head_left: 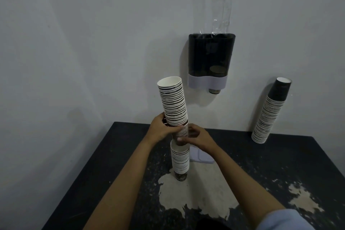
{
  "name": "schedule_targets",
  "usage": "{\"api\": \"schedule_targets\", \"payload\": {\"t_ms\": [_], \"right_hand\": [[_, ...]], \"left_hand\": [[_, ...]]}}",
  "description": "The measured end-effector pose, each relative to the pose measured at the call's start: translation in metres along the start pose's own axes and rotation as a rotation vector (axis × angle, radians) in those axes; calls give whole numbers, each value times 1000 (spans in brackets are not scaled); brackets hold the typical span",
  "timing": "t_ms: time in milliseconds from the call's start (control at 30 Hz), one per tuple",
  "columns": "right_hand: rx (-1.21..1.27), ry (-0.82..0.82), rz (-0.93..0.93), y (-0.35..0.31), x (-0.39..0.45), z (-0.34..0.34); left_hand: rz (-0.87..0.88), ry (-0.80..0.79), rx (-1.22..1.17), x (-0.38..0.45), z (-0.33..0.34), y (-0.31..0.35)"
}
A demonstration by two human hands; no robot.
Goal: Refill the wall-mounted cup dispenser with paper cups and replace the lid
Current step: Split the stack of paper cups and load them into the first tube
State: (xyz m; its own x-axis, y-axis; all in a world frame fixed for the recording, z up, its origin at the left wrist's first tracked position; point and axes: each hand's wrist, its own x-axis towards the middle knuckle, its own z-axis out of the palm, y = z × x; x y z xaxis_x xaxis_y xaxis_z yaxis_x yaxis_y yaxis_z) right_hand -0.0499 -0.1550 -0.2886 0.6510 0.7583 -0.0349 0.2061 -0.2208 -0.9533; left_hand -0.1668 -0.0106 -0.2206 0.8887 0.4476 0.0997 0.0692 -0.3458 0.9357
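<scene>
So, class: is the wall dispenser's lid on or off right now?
Off. The dispenser is open at the top, and a white lid-like piece lies on the table.

Cup stacks (172,102) white w/ dark stripes; dispenser (211,56) black, grey band (lower); table (280,164) black, pale patches.
</scene>
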Motion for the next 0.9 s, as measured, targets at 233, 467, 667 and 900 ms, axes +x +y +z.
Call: {"api": "schedule_targets", "payload": {"t_ms": [233, 467, 667, 900], "right_hand": [[69, 66, -129, -39, 3, -12], [84, 125, -170, -59, 12, -18], [98, 107, -199, -73, 10, -22], [20, 185, -287, -108, 9, -48]], "left_hand": [[46, 23, -40, 21, -15, 36], [70, -23, -176, 30, -22, 67], [81, -43, -257, 33, -19, 77], [103, -106, -290, 46, -25, 110]]}}
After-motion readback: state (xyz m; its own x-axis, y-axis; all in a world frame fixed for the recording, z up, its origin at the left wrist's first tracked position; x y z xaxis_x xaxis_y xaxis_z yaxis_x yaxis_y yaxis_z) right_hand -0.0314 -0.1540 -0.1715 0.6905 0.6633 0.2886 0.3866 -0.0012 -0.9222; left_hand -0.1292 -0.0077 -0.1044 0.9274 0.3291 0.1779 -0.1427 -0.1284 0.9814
